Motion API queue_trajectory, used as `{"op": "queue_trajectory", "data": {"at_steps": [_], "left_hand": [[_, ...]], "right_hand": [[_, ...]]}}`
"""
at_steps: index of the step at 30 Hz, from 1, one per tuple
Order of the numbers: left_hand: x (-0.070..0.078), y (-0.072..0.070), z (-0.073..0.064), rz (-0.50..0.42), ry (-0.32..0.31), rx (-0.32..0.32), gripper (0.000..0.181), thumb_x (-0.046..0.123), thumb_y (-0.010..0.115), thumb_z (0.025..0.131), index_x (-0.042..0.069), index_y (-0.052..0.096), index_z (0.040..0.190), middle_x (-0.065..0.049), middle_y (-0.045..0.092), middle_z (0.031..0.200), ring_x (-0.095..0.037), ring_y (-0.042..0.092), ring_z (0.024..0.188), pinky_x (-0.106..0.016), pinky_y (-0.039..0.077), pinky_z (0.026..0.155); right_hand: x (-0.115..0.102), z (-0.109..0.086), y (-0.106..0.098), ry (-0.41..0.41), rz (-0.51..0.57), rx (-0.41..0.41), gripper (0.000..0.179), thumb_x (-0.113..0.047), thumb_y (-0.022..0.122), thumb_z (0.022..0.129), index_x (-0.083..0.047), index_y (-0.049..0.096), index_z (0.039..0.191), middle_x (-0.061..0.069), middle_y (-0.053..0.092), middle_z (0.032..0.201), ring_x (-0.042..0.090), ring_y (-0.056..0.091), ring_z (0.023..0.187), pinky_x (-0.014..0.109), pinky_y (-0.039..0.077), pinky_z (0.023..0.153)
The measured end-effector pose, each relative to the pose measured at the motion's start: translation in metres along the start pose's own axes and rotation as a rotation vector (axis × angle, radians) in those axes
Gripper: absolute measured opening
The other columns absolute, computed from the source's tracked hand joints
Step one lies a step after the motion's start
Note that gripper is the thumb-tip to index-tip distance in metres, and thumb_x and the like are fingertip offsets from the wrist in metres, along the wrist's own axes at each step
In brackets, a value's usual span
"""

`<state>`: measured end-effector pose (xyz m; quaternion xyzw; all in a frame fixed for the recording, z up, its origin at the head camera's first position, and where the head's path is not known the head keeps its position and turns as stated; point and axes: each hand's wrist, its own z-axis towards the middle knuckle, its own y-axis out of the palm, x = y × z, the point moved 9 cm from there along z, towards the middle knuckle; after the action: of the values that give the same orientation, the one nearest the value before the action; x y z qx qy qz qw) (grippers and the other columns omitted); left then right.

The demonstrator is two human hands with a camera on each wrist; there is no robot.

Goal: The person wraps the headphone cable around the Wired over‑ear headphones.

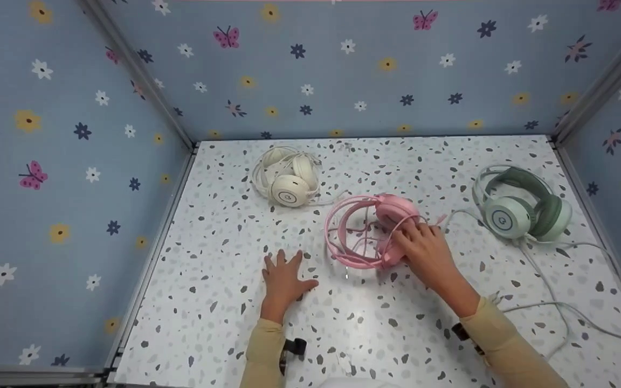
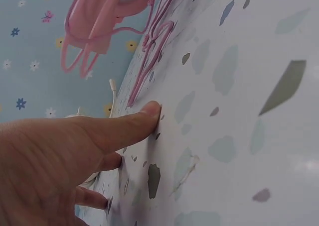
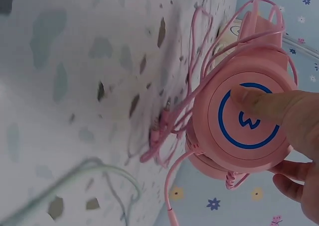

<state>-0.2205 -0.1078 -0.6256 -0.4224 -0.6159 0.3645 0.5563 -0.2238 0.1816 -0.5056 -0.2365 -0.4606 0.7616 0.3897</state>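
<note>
Pinching an earcup of the pink headphones (image 1: 394, 206), the grip of the right hand (image 1: 428, 253) has its thumb across the outer face and fingers behind. Left of it, the other grip, the left hand (image 1: 283, 280), is spread wide with nothing held, palm down and fingertips at the surface of the table.

Blue wall panels (image 1: 343, 81) printed with flowers and butterflies stand behind the work and along both sides. Between them lies the table (image 1: 202, 323), white with grey and brown speckles. Tan sleeves (image 1: 267, 345) cover both forearms.

Near the middle of the table are the pink headphones, headband toward the left hand, earcups on the right-hand side; whether the gripped cup is lifted or rests on the table, I cannot tell. Green headphones (image 1: 504, 216) lie apart at the right, and cream headphones (image 1: 290, 191) near the back, left of the pink pair.

Pale cables (image 1: 556, 304) trail along the right side. A pink cable (image 2: 135, 91) loops loosely about its headphones and onto the table.

Small black devices (image 1: 295, 347) sit at both wrists. On the pinched earcup is a blue ring (image 3: 247, 146), partly under the thumb. Smallest are pink plugs (image 3: 155, 134) beside that cup.
</note>
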Motion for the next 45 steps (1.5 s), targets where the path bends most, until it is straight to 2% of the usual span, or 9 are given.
{"op": "queue_trajectory", "data": {"at_steps": [8, 17, 20, 23, 28, 32, 36, 41, 45], "left_hand": [[-0.002, 0.003, -0.002, 0.015, -0.016, -0.008, 0.085, 0.058, 0.077, 0.072, 0.019, 0.049, 0.143, -0.028, 0.032, 0.147, -0.060, 0.019, 0.132, -0.070, 0.027, 0.098], [0.003, 0.005, -0.003, 0.020, 0.009, -0.013, 0.088, 0.055, 0.076, 0.074, 0.017, 0.043, 0.147, -0.028, 0.029, 0.149, -0.058, 0.018, 0.134, -0.069, 0.025, 0.101], [0.019, 0.003, -0.002, -0.011, 0.138, 0.018, 0.088, 0.041, 0.080, 0.077, 0.012, 0.037, 0.149, -0.027, 0.027, 0.150, -0.055, 0.023, 0.134, -0.064, 0.028, 0.103], [0.047, -0.002, -0.001, 0.019, 0.338, 0.030, 0.091, 0.020, 0.082, 0.077, 0.013, 0.030, 0.151, -0.022, 0.022, 0.155, -0.049, 0.027, 0.136, -0.058, 0.032, 0.104], [0.092, -0.008, 0.007, 0.317, 0.659, 0.009, 0.095, 0.004, 0.080, 0.073, 0.024, 0.031, 0.152, -0.010, 0.020, 0.159, -0.040, 0.022, 0.141, -0.056, 0.031, 0.105], [0.109, -0.006, 0.020, 0.511, 0.869, 0.021, 0.063, 0.012, 0.075, 0.081, 0.022, 0.049, 0.138, -0.006, 0.027, 0.157, -0.035, 0.021, 0.143, -0.054, 0.026, 0.109], [0.115, 0.001, 0.028, 0.600, 1.047, 0.031, 0.026, 0.014, 0.063, 0.091, 0.018, 0.058, 0.116, -0.006, 0.041, 0.148, -0.034, 0.025, 0.142, -0.054, 0.022, 0.110], [0.122, 0.001, 0.025, 0.599, 1.137, -0.002, 0.017, 0.024, 0.063, 0.092, 0.019, 0.057, 0.108, -0.007, 0.051, 0.139, -0.033, 0.028, 0.141, -0.057, 0.017, 0.111], [0.144, -0.010, 0.007, 0.448, 1.118, -0.061, 0.017, 0.027, 0.063, 0.093, 0.016, 0.056, 0.104, -0.006, 0.058, 0.126, -0.030, 0.033, 0.139, -0.054, 0.017, 0.112]], "right_hand": [[-0.017, -0.022, 0.024, 0.028, 0.009, -0.025, 0.044, -0.005, 0.081, 0.075, -0.012, 0.058, 0.112, 0.012, 0.056, 0.113, 0.037, 0.054, 0.098, 0.050, 0.047, 0.073], [-0.020, -0.031, 0.027, 0.020, 0.062, -0.059, 0.061, -0.007, 0.081, 0.074, -0.011, 0.055, 0.129, 0.015, 0.052, 0.132, 0.040, 0.049, 0.116, 0.055, 0.046, 0.082], [-0.015, -0.036, 0.022, 0.035, 0.160, -0.059, 0.064, -0.007, 0.083, 0.073, -0.010, 0.056, 0.131, 0.016, 0.051, 0.136, 0.040, 0.046, 0.123, 0.056, 0.043, 0.090], [-0.008, -0.043, 0.012, 0.073, 0.244, -0.036, 0.061, -0.007, 0.085, 0.071, -0.008, 0.058, 0.127, 0.016, 0.053, 0.133, 0.037, 0.049, 0.120, 0.055, 0.042, 0.094], [-0.004, -0.056, -0.006, 0.119, 0.309, 0.016, 0.044, -0.007, 0.083, 0.073, -0.007, 0.063, 0.112, 0.012, 0.061, 0.114, 0.031, 0.057, 0.102, 0.049, 0.047, 0.085], [-0.009, -0.069, -0.013, 0.125, 0.349, 0.037, 0.030, -0.007, 0.080, 0.076, -0.008, 0.066, 0.103, 0.005, 0.065, 0.098, 0.025, 0.061, 0.090, 0.043, 0.050, 0.075], [-0.009, -0.080, -0.012, 0.166, 0.370, 0.037, 0.024, -0.005, 0.080, 0.076, -0.012, 0.068, 0.096, 0.001, 0.066, 0.089, 0.018, 0.063, 0.083, 0.037, 0.051, 0.068], [-0.004, -0.090, -0.009, 0.253, 0.405, 0.010, 0.020, -0.005, 0.078, 0.078, -0.015, 0.069, 0.093, -0.004, 0.066, 0.086, 0.012, 0.063, 0.080, 0.033, 0.052, 0.068], [0.007, -0.102, -0.006, 0.339, 0.427, -0.019, 0.017, -0.005, 0.077, 0.080, -0.015, 0.069, 0.092, -0.007, 0.065, 0.083, 0.007, 0.061, 0.077, 0.032, 0.052, 0.066]]}}
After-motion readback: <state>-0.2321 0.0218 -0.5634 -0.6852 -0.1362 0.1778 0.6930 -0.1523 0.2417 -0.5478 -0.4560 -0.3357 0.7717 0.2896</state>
